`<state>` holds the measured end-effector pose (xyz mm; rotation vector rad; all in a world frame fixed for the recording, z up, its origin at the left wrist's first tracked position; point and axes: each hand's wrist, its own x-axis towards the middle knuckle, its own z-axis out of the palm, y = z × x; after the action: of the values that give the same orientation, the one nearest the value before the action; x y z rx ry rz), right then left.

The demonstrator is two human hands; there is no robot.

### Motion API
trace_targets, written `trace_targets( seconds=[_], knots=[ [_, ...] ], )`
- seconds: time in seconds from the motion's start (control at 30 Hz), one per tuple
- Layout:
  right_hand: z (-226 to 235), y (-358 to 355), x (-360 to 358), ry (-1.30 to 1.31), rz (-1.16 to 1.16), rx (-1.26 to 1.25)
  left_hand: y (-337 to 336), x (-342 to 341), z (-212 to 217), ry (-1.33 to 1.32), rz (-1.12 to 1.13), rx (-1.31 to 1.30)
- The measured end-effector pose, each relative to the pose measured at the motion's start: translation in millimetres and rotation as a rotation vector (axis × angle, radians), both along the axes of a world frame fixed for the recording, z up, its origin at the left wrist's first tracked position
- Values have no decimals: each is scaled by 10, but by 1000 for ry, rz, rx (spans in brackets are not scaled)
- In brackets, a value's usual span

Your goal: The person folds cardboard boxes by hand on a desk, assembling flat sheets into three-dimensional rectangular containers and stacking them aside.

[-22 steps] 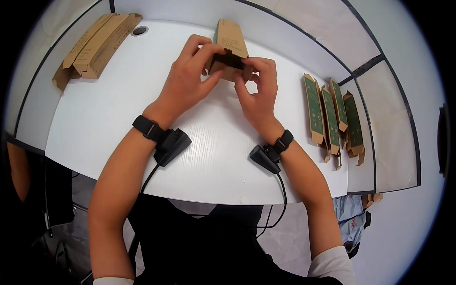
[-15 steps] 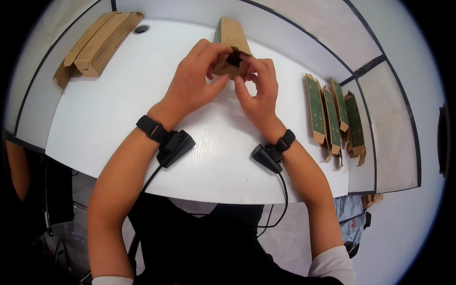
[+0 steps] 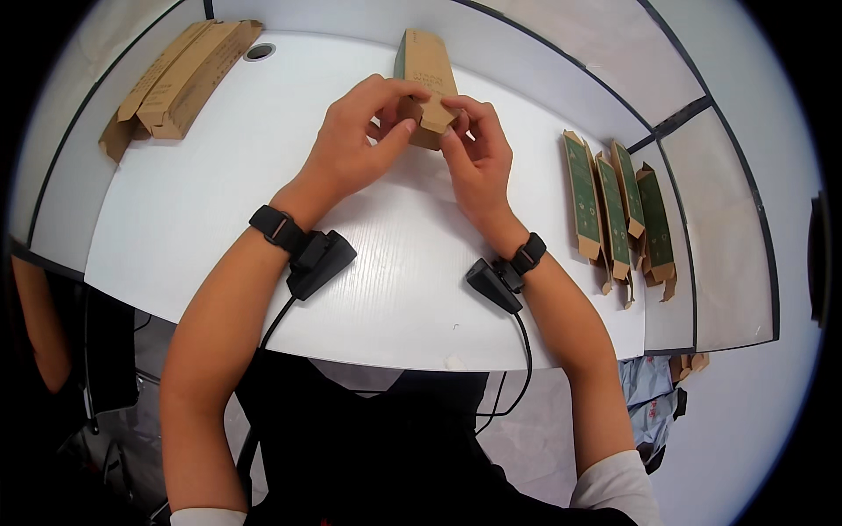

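Observation:
A long brown cardboard box [image 3: 428,66] with a green side lies at the back middle of the white table [image 3: 386,263], its near end toward me. At that near end, my left hand [image 3: 355,131] is closed on the left edge, thumb in front and fingers curled over the top. My right hand [image 3: 478,158] pinches the right corner between thumb and forefinger. Between the two hands, an end flap [image 3: 438,115] bends down over the opening. Parts of the fingertips are hidden by the box. Each wrist carries a black strap with a small black device and a cable.
Two long brown boxes [image 3: 189,83] lie at the far left, beside a round cable hole [image 3: 260,53]. Several narrow green-and-brown boxes [image 3: 610,206] stand along the right partition. Grey-blue plastic bags [image 3: 647,394] sit below the right edge. Another person's arm [image 3: 39,324] shows at the left.
The end flap has come down across the opening, whose dark inside showed before. My thumbs have shifted apart, and both hands still hold the box's near end.

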<state>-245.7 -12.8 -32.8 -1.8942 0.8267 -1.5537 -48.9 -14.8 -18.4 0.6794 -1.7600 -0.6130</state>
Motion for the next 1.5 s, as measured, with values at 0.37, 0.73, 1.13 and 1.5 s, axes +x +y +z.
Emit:
trace_targets(
  seconds=[0.37,0.73,1.13,1.5],
  knots=[
    [59,50,26,-134,61,83,-51,-67,-75,-57,229,-110],
    [29,153,172,-210,192,180,-38,-41,-3,-29,226,-234],
    [16,39,100,-203,-153,118,-87,-71,-67,-143,168,-288],
    [74,26,80,1,-338,171,-84,-132,-53,-102,176,-259]
  ],
)
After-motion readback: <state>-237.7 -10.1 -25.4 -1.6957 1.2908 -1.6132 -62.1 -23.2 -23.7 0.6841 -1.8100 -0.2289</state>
